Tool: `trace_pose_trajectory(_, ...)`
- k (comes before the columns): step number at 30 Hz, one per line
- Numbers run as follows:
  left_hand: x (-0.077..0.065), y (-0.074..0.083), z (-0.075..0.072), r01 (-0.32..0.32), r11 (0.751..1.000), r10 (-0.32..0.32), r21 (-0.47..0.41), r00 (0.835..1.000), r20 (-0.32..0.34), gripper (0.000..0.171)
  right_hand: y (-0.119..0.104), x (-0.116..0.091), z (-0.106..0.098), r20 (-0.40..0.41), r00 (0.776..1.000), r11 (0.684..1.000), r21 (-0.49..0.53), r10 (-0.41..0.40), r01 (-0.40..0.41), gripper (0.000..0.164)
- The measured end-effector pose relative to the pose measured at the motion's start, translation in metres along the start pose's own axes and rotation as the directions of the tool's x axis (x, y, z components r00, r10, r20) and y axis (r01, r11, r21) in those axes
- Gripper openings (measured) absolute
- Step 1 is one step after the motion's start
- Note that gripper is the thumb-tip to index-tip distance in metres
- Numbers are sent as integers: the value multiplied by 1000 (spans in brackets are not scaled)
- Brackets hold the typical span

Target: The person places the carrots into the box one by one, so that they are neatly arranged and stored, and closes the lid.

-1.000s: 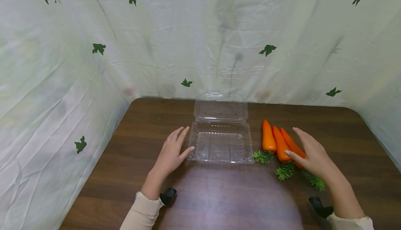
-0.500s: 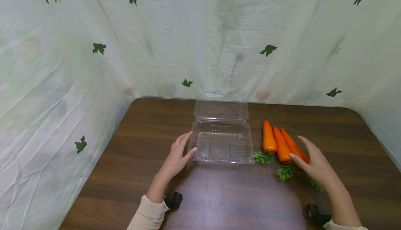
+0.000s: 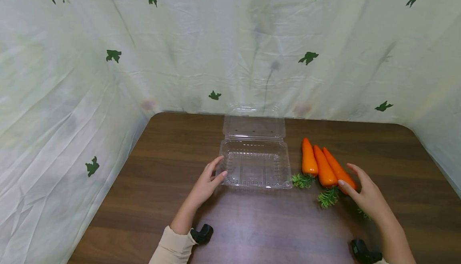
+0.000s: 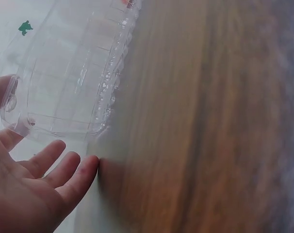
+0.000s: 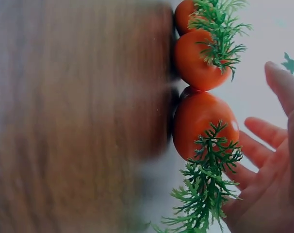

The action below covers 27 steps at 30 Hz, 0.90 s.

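Note:
A clear plastic clamshell container (image 3: 253,168) sits on the table with its lid raised at the back. My left hand (image 3: 205,184) is at its left end, thumb and index fingertip right at the rim near the corner. In the left wrist view the other fingers (image 4: 79,177) are extended and apart from the plastic. Three orange carrots with green feathery tops lie to the right: the left carrot (image 3: 308,158), the middle carrot (image 3: 325,170) and the right carrot (image 3: 338,168). My right hand (image 3: 369,196) is spread beside the right carrot, thumb tip overlapping its thick end.
The brown wooden table (image 3: 259,228) reaches to a pale fabric curtain (image 3: 191,48) with green leaf and bird-like shapes. The container's upright lid (image 3: 253,124) stands close to the curtain. A black wrist device shows below each hand.
My left hand has moved right to the container's rim, thumb and fingers drawing closer together. My right hand has shifted slightly right and nearer to me. The carrots stay put.

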<state>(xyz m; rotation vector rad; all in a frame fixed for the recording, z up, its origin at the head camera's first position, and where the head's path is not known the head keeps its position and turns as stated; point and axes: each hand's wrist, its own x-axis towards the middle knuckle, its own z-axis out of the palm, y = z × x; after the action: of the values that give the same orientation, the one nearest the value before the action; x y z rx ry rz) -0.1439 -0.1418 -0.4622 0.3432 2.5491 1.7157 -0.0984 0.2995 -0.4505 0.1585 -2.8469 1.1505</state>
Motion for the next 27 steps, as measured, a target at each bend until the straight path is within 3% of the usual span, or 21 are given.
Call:
trace_pose_trajectory(7,1,-4,2,15,996,-13,-90,1000,18,53,9,-4,4,-21,1000,1000,28,12,-11,63)
trace_pose_trajectory(13,-4,12,1,36,976,-28,-213,999,41,54,16,-7,9,-54,999,999,49,-4,7,62)
trace_pose_trajectory(19,-6,16,3,66,952,-51,-300,997,56,55,20,-9,13,-53,997,997,42,60,-58,63)
trace_pose_trajectory(27,-6,11,4,53,943,-42,-330,998,38,55,19,-10,15,-102,984,988,47,148,-144,61)
